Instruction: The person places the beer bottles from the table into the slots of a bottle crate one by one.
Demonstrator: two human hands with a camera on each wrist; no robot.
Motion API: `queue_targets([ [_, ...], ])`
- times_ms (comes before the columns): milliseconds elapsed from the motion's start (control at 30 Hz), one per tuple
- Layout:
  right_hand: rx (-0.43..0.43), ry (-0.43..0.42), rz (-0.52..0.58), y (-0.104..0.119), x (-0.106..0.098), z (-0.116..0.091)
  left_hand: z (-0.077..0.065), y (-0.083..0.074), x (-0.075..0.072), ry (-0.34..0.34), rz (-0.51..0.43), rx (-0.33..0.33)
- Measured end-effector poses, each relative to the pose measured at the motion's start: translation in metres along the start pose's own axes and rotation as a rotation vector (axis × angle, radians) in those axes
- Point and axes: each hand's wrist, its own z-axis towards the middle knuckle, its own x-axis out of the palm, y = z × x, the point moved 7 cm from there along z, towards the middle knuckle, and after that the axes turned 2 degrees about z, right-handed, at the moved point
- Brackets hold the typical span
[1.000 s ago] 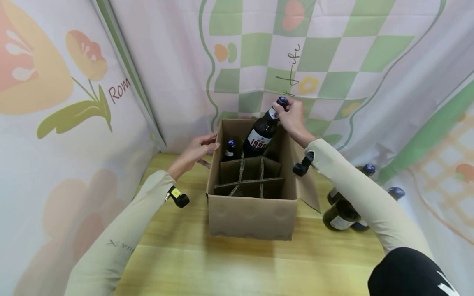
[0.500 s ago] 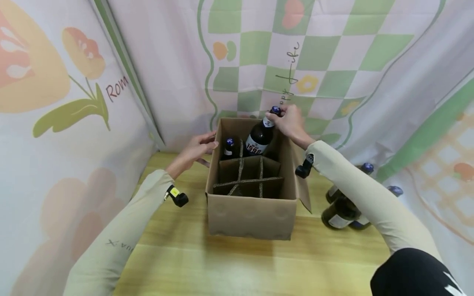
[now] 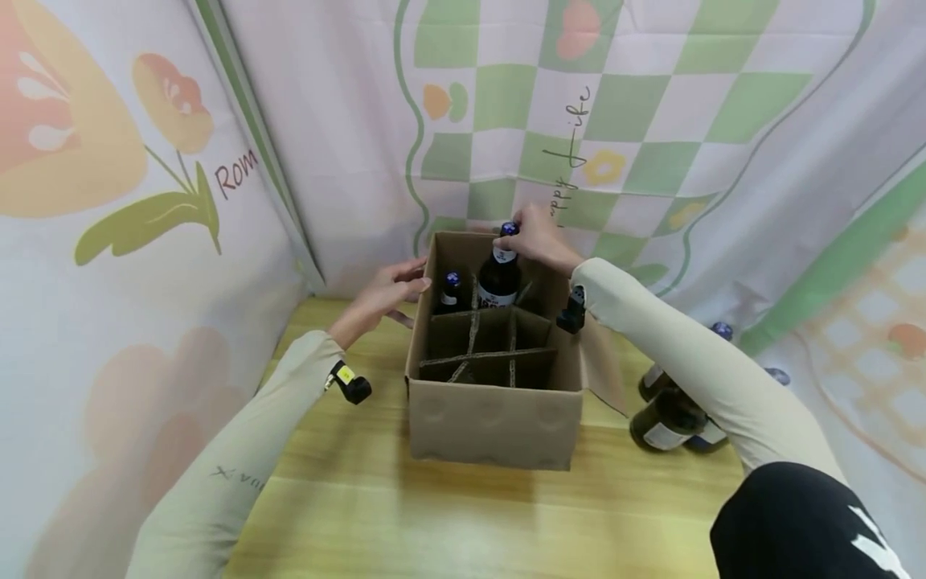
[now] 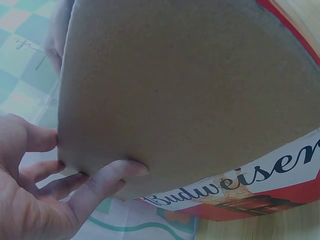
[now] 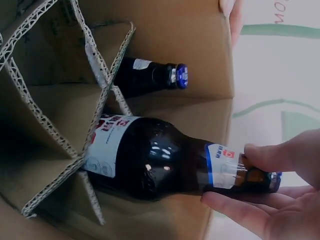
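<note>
A brown cardboard box [image 3: 495, 422] with crossed dividers [image 3: 486, 355] stands on the table. My right hand [image 3: 538, 237] pinches a dark beer bottle [image 3: 499, 277] by its neck, just below the blue cap. In the right wrist view, the bottle's white label [image 5: 107, 145] is partly down behind the dividers, in a back compartment. Another blue-capped bottle [image 3: 450, 291] stands beside it in the back left compartment. My left hand [image 3: 383, 293] touches the box's back left edge. In the left wrist view, its fairly straight fingers [image 4: 117, 175] rest on the brown cardboard.
Several dark bottles [image 3: 669, 418] stand together on the wooden table [image 3: 463, 515] to the right, partly hidden under my right arm. A box flap [image 3: 604, 366] sticks out on the right side. A printed curtain [image 3: 347, 145] hangs close behind the box.
The bottle in my right hand has moved down and left, from a tilt to nearly upright, deeper into the box. My left hand stays at the box edge.
</note>
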Motion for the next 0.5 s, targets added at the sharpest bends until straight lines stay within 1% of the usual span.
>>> queue_targets([
  [67,0.01,0.04,-0.015,-0.005,0.005,0.001,0.0,0.0,0.002,0.002,-0.005,-0.002],
  [200,-0.002,0.122,-0.051,-0.012,0.019,0.004,-0.002,-0.001,0.003,0.008,-0.001,0.003],
  [267,-0.008,0.139,-0.083,-0.015,0.023,0.005,-0.001,-0.002,0.004,0.014,0.008,0.006],
  [333,-0.005,0.157,-0.093,-0.018,0.026,0.006,-0.001,-0.003,0.005,0.018,0.013,0.004],
  [500,0.022,0.231,-0.048,-0.025,0.036,0.01,-0.001,-0.002,0.004,0.013,0.015,-0.008],
])
